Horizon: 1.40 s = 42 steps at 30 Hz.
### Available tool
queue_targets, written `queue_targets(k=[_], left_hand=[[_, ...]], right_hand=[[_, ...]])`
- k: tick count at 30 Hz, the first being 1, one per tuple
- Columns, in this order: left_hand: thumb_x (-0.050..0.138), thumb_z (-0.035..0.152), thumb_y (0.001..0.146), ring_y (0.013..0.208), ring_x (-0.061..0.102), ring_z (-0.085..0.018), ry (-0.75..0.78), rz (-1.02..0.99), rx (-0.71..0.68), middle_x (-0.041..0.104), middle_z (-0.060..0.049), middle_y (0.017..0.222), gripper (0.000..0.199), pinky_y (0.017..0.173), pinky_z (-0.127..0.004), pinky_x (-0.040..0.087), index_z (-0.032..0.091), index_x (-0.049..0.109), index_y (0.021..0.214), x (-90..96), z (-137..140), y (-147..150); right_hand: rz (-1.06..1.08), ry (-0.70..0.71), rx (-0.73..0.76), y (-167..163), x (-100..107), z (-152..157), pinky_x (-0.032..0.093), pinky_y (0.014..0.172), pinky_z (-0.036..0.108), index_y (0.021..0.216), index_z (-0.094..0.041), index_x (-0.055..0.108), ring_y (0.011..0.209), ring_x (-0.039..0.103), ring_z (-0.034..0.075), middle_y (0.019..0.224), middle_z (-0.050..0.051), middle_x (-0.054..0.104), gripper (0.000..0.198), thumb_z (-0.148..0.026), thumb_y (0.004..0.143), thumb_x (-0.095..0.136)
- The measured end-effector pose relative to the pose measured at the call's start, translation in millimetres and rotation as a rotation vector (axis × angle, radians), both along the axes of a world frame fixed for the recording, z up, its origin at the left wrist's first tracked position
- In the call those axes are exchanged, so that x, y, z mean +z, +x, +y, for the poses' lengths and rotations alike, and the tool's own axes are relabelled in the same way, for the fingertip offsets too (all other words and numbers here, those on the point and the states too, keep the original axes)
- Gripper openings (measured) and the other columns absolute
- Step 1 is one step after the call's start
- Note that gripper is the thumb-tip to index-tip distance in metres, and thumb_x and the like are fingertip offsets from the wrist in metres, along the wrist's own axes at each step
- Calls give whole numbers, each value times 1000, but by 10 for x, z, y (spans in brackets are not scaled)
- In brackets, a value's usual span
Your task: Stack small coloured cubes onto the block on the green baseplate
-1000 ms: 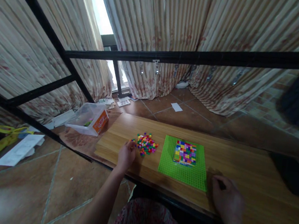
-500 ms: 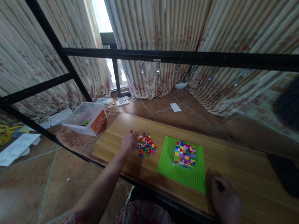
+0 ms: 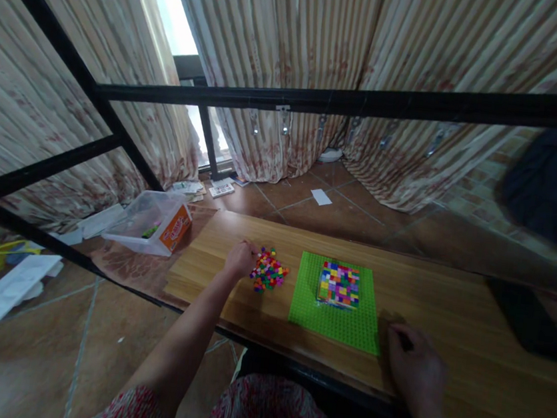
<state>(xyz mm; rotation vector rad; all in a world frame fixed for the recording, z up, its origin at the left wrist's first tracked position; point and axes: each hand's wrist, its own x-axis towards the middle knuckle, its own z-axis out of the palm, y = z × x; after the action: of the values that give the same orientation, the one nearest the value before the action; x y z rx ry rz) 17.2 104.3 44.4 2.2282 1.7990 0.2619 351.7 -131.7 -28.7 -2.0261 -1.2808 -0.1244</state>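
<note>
My left hand (image 3: 240, 260) is at the left edge of a pile of small, bright building bricks (image 3: 269, 272). Its fingers are curled together, and whatever they may hold is hidden. Right of the pile lies a green studded baseplate (image 3: 333, 327). On it stands a low, square block of many-coloured bricks (image 3: 340, 284), built several layers high. My right hand (image 3: 416, 365) rests on the tabletop just beyond the baseplate's right edge. Thumb and forefinger curl towards each other there, the hand closed; I cannot make out anything between the fingertips.
The wooden table (image 3: 429, 300) runs across the view, with a dark flat object (image 3: 530, 321) at its right. A clear plastic box (image 3: 143, 224) with an orange label stands left of it. Black metal bars (image 3: 311, 101) cross in front of curtains. Papers (image 3: 10, 289) lie on the tiled floor.
The whole view has shifted slightly, so most things sit a little further left. Both hands keep nearly the same places beside the pile and the baseplate.
</note>
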Motion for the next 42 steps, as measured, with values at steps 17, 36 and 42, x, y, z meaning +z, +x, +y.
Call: queue_targets(k=[17,36,42], left_hand=[[48,21,91,76,63,-17,124,-275,-89,67,-4,79,18,73,-27,48,17,65,88,214,-306,141],[58,7,84,78,64,-13,69,-668,-353,69,-2,84,18,76,-24,50,19,71,82,67,-724,1114],[54,11,88,80,63,-14,96,-661,-367,67,-3,83,18,76,-25,49,19,68,79,0,-717,1163]], right_hand=[[50,10,-26,-36,4,29,49,72,36,82,-19,67,80,65,24,93,12,70,41,-52,91,43],[91,42,-16,-84,79,48,48,72,35,80,-20,65,80,63,23,90,10,68,32,-43,92,46],[92,60,-7,-85,82,53,49,72,35,80,-20,65,79,63,23,87,10,67,31,-42,92,46]])
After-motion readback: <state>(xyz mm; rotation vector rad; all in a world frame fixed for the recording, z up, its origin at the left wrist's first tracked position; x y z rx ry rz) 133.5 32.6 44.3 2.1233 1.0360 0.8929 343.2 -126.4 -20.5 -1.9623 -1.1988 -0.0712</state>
